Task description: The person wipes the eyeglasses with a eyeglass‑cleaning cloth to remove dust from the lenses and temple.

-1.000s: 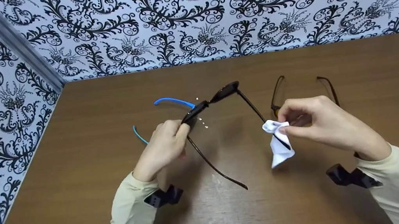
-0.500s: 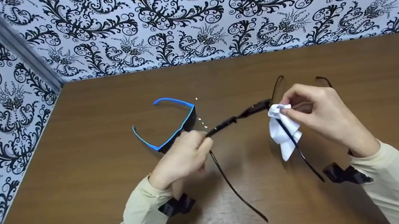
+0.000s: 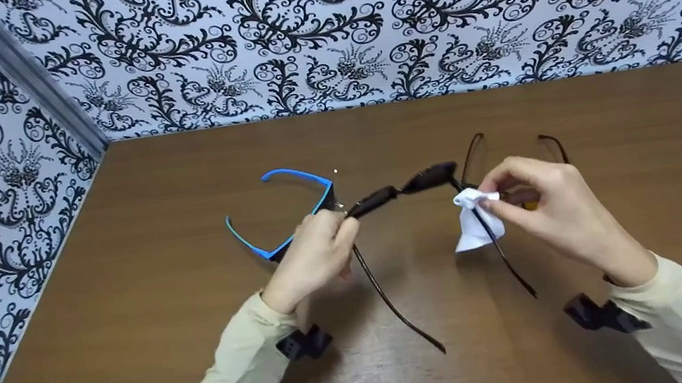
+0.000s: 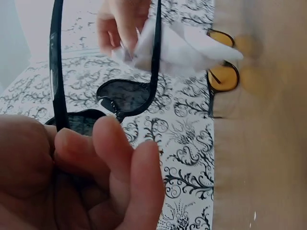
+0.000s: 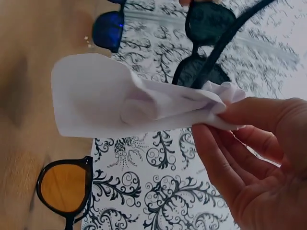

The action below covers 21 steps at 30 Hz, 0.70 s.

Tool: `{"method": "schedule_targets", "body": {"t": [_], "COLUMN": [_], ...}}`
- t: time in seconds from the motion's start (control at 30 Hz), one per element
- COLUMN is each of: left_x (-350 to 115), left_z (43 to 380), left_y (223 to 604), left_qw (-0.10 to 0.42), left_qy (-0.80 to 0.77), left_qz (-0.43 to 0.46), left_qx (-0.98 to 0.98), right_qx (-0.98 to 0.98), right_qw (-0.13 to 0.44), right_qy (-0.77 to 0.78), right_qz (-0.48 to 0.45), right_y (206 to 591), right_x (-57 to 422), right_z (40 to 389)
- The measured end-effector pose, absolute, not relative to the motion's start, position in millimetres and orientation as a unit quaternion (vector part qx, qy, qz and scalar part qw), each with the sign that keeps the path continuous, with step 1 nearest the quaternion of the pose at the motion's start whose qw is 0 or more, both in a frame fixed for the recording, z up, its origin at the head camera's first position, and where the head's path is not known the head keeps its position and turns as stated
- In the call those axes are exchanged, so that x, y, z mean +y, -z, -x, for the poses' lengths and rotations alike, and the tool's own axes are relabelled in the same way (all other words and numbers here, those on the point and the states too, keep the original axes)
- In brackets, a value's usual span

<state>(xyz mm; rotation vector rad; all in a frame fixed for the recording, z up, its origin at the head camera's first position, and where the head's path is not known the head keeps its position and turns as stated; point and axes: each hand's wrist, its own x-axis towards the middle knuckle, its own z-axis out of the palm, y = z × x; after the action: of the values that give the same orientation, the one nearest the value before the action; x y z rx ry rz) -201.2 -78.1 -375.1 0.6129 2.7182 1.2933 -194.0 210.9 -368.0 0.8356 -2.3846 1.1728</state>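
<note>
My left hand (image 3: 316, 252) grips black sunglasses (image 3: 427, 177) at one end of the front, above the table, with both temples unfolded. One temple hangs past that hand towards me. My right hand (image 3: 554, 214) pinches a white cloth (image 3: 470, 233) against the other temple, near its hinge. Most of the cloth droops below the fingers, and the temple tip sticks out beyond it. In the right wrist view the cloth (image 5: 96, 96) spreads out from between thumb and fingers. The dark lenses (image 4: 124, 96) show in the left wrist view.
Blue-framed sunglasses (image 3: 323, 199) lie on the brown table (image 3: 92, 289), partly behind my left hand. Black glasses with orange lenses (image 5: 64, 187) lie beyond my right hand. Small white bits (image 3: 336, 170) dot the table near the blue pair. A patterned wall (image 3: 317, 33) stands behind.
My left hand has moved right with the sunglasses, uncovering more of the blue pair. The cloth, earlier near the temple's tip, is now close to the hinge. Both hands keep their hold.
</note>
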Motion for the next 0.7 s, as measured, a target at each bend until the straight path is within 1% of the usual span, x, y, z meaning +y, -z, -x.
{"method": "schedule_targets", "body": {"t": [0.13, 0.37, 0.5, 0.7], "left_x": [-83, -90, -93, -96], "left_z": [207, 218, 223, 228], "left_y": [371, 372, 375, 380], "left_qw": [0.028, 0.013, 0.009, 0.008], "left_qy": [-0.416, -0.405, -0.399, -0.401], "left_qz": [-0.18, -0.167, -0.146, -0.121], "left_qx": [0.891, 0.899, 0.905, 0.908], "right_qx": [-0.841, -0.83, -0.829, -0.808], "right_qw": [0.151, 0.073, 0.066, 0.063], "right_qy": [-0.416, -0.459, -0.46, -0.468], "right_qz": [-0.312, -0.308, -0.312, -0.352], "right_y": [366, 361, 357, 352], "right_x": [213, 216, 217, 215], "right_z": [184, 166, 160, 154]}}
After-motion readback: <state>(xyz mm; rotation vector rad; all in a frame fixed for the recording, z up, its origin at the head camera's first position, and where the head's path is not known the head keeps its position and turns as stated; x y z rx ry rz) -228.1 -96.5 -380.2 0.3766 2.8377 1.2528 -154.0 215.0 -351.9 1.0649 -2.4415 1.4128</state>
